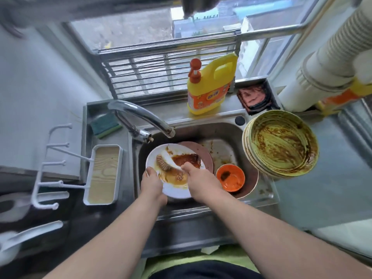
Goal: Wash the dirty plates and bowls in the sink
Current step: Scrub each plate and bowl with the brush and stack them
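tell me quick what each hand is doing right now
Left hand: grips the near-left rim of the white plate over the sink.
Right hand: holds the white dish brush, bristles on the plate.

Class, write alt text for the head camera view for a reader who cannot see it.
Over a steel sink, the left hand grips a sauce-smeared white plate while the right hand holds a white brush on it. An orange bowl lies in the sink; dirty green plates are stacked at its right.
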Demonstrator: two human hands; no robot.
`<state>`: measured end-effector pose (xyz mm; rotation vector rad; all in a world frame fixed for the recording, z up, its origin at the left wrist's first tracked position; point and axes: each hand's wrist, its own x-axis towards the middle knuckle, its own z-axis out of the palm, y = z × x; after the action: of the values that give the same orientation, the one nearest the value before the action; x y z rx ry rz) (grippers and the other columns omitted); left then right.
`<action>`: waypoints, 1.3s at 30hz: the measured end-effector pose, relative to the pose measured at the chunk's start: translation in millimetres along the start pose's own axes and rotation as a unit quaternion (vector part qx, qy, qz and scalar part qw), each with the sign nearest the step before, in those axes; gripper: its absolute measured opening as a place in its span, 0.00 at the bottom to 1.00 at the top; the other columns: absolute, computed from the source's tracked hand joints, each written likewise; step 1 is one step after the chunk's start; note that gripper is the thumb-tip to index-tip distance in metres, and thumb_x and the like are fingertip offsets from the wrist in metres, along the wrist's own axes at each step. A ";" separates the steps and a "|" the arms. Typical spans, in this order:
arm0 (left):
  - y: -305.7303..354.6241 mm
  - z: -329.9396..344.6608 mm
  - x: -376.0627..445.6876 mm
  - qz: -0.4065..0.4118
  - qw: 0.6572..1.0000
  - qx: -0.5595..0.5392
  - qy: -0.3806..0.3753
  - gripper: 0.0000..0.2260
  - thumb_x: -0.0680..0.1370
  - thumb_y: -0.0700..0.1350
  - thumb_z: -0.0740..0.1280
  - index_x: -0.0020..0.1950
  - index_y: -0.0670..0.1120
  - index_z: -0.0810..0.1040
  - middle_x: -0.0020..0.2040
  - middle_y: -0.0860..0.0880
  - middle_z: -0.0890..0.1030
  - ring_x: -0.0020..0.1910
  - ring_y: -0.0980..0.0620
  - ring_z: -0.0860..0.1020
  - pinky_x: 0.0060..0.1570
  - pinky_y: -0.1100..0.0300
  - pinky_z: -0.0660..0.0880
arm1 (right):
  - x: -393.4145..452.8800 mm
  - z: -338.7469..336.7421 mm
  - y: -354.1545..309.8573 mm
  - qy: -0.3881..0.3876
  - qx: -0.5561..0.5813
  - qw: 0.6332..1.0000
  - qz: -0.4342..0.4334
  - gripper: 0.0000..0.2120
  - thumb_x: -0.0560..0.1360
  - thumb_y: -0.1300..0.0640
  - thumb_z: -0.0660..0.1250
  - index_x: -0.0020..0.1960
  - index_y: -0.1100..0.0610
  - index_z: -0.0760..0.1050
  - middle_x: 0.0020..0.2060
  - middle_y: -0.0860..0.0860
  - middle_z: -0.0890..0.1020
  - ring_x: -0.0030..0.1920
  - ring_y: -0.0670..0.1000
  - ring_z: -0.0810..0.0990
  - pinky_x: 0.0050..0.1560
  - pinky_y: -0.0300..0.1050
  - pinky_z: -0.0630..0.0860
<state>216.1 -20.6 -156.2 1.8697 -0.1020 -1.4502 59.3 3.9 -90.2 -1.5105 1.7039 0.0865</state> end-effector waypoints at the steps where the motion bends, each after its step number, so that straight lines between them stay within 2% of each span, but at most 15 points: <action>1: -1.1 0.4 0.0 -0.008 1.000 -0.005 0.010 0.17 0.88 0.58 0.53 0.71 0.54 0.73 0.64 0.43 0.82 0.57 0.38 0.83 0.56 0.33 0.81 | 8.7 -8.6 4.4 0.007 -0.039 0.999 0.019 0.21 0.82 0.63 0.51 0.69 0.41 0.63 0.55 0.60 0.82 0.50 0.64 0.80 0.47 0.57 0.78; 4: 6.4 0.4 1.0 -0.034 0.997 -0.058 0.027 0.19 0.88 0.58 0.52 0.77 0.54 0.69 0.68 0.45 0.80 0.61 0.39 0.82 0.60 0.33 0.79 | 6.8 -36.8 27.7 -0.006 -0.126 0.991 0.050 0.29 0.79 0.68 0.53 0.73 0.43 0.59 0.53 0.60 0.82 0.51 0.64 0.82 0.42 0.55 0.77; 7: 14.4 -2.9 3.7 -0.048 0.994 -0.082 0.047 0.20 0.88 0.58 0.53 0.78 0.54 0.68 0.68 0.44 0.79 0.60 0.40 0.81 0.60 0.37 0.80 | -35.7 -39.2 26.5 -0.072 -0.134 0.988 0.015 0.25 0.79 0.66 0.55 0.69 0.42 0.62 0.44 0.55 0.78 0.45 0.62 0.80 0.41 0.54 0.78; 10: 3.7 -2.1 -3.8 -0.064 0.993 -0.088 0.036 0.21 0.88 0.59 0.52 0.78 0.53 0.68 0.68 0.44 0.79 0.60 0.38 0.82 0.52 0.38 0.81 | -54.4 -24.3 -3.3 -0.115 -0.109 0.986 -0.049 0.23 0.81 0.63 0.57 0.69 0.40 0.63 0.51 0.56 0.81 0.47 0.61 0.78 0.42 0.53 0.74; 14: -5.8 6.9 -23.5 -0.103 0.987 -0.117 0.036 0.20 0.88 0.58 0.53 0.76 0.51 0.70 0.63 0.46 0.79 0.59 0.37 0.82 0.58 0.33 0.79 | -2.5 -35.7 -10.0 -0.039 -0.142 0.989 -0.021 0.32 0.81 0.64 0.54 0.79 0.37 0.58 0.60 0.58 0.81 0.57 0.63 0.81 0.44 0.53 0.74; 16: -1.6 5.1 -17.7 -0.093 0.987 -0.122 0.045 0.20 0.88 0.59 0.52 0.73 0.50 0.72 0.61 0.46 0.81 0.55 0.39 0.83 0.48 0.38 0.82 | 4.1 -54.5 12.4 -0.032 -0.171 0.985 0.006 0.32 0.82 0.65 0.53 0.80 0.39 0.56 0.60 0.58 0.81 0.57 0.63 0.81 0.44 0.54 0.76; 18: 3.8 0.9 -6.4 -0.090 0.988 -0.115 0.050 0.21 0.88 0.60 0.52 0.71 0.49 0.72 0.58 0.44 0.83 0.47 0.42 0.83 0.39 0.44 0.82 | -16.6 -62.2 28.0 -0.071 -0.192 0.979 0.014 0.35 0.80 0.67 0.56 0.80 0.40 0.56 0.56 0.57 0.81 0.53 0.62 0.82 0.44 0.55 0.80; 21: 4.4 7.8 -5.9 -0.084 0.989 -0.114 0.047 0.23 0.87 0.62 0.54 0.76 0.52 0.71 0.65 0.44 0.81 0.54 0.39 0.83 0.48 0.37 0.82 | -44.5 -46.3 9.6 -0.125 -0.155 0.980 -0.032 0.32 0.78 0.67 0.56 0.76 0.39 0.60 0.57 0.59 0.81 0.55 0.63 0.81 0.44 0.54 0.76; 23: 1.0 16.8 -22.0 -0.087 0.989 -0.107 0.048 0.19 0.87 0.60 0.53 0.74 0.55 0.71 0.64 0.44 0.79 0.58 0.38 0.81 0.57 0.31 0.79 | -33.4 -36.3 -2.2 -0.111 -0.144 0.982 -0.057 0.31 0.78 0.67 0.56 0.74 0.40 0.61 0.58 0.59 0.81 0.56 0.64 0.81 0.44 0.54 0.75; 26: 0.0 15.4 -19.8 -0.088 0.987 -0.131 0.032 0.18 0.87 0.61 0.54 0.70 0.54 0.71 0.63 0.42 0.81 0.53 0.38 0.83 0.50 0.33 0.81 | 1.5 -52.7 23.3 -0.053 -0.147 0.988 -0.011 0.34 0.79 0.67 0.54 0.78 0.40 0.58 0.56 0.59 0.82 0.53 0.64 0.82 0.46 0.56 0.79; 29: -10.3 -0.9 27.1 -0.080 0.988 -0.129 0.027 0.26 0.85 0.65 0.55 0.76 0.51 0.71 0.68 0.41 0.81 0.57 0.37 0.83 0.44 0.36 0.82 | -20.9 -57.0 42.3 -0.074 -0.153 0.985 -0.007 0.31 0.78 0.67 0.55 0.74 0.41 0.59 0.46 0.57 0.80 0.44 0.63 0.80 0.40 0.55 0.80; 31: -3.5 1.4 19.3 -0.086 0.987 -0.130 0.025 0.25 0.85 0.65 0.54 0.75 0.52 0.72 0.69 0.43 0.81 0.59 0.38 0.82 0.47 0.33 0.82 | -47.7 -40.7 25.9 -0.108 -0.128 0.984 -0.058 0.28 0.79 0.66 0.55 0.71 0.39 0.61 0.47 0.57 0.80 0.44 0.63 0.79 0.39 0.54 0.76; 34: 6.6 10.2 -9.1 -0.069 0.991 -0.113 0.032 0.21 0.87 0.61 0.53 0.77 0.54 0.68 0.68 0.44 0.79 0.60 0.38 0.80 0.58 0.28 0.76 | -30.1 -38.8 16.6 -0.076 -0.146 0.985 -0.058 0.32 0.79 0.67 0.55 0.75 0.38 0.60 0.52 0.58 0.80 0.48 0.63 0.80 0.39 0.54 0.75; 37: 11.6 10.1 -14.7 -0.061 0.992 -0.111 0.020 0.22 0.87 0.61 0.53 0.78 0.54 0.67 0.67 0.42 0.80 0.59 0.36 0.81 0.56 0.29 0.78 | 8.5 -61.6 36.9 -0.040 -0.166 0.985 -0.002 0.33 0.80 0.68 0.55 0.78 0.41 0.58 0.54 0.58 0.82 0.46 0.61 0.79 0.40 0.55 0.79; 39: 18.4 9.1 -5.4 -0.066 0.992 -0.109 0.023 0.23 0.86 0.62 0.54 0.77 0.52 0.69 0.67 0.41 0.81 0.58 0.37 0.82 0.53 0.31 0.80 | -1.5 -58.2 33.0 -0.045 -0.142 0.989 -0.024 0.33 0.80 0.67 0.55 0.76 0.38 0.59 0.50 0.57 0.82 0.42 0.60 0.78 0.35 0.53 0.77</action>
<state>213.2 -35.7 -141.6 1.7561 0.1987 -1.4436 0.6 -18.0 -66.7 -1.7266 1.6326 0.3805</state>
